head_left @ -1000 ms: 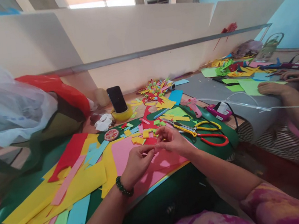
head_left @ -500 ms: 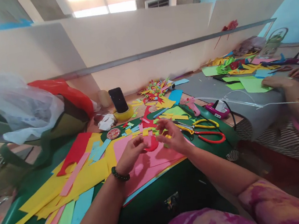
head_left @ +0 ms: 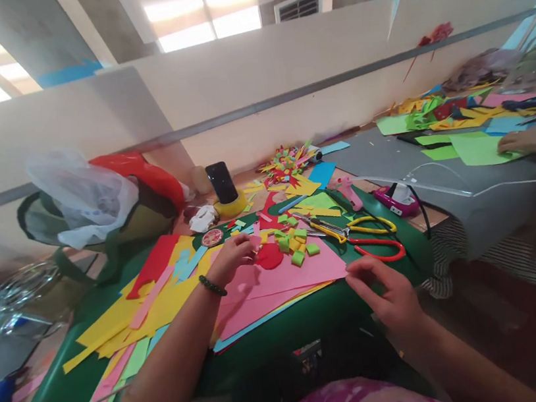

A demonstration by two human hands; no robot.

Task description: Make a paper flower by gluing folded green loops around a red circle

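Observation:
A red paper disc point(head_left: 270, 256) lies on a pink paper sheet point(head_left: 259, 283). My left hand point(head_left: 234, 257) is beside the disc's left edge, fingers closed in a pinch; whatever is between them is too small to name. Right of the disc is a loose pile of small folded green and yellow paper pieces point(head_left: 296, 242). At the sheet's right corner, my right hand point(head_left: 384, 288) has thumb and fingertips pressed together. I cannot tell whether it grips the corner or something tiny.
Red- and yellow-handled scissors point(head_left: 379, 250), a pink glue gun point(head_left: 349, 193) and a purple device point(head_left: 396, 201) lie to the right. A phone point(head_left: 221, 182) leans in a yellow tape roll. Yellow paper strips point(head_left: 165, 318) cover the left. A co-worker's hand point(head_left: 531, 140) rests on green paper.
My right hand has moved from above the small folded pieces to the sheet's right corner, uncovering the pile. My left hand has shifted slightly left and up from the disc. The view has tilted.

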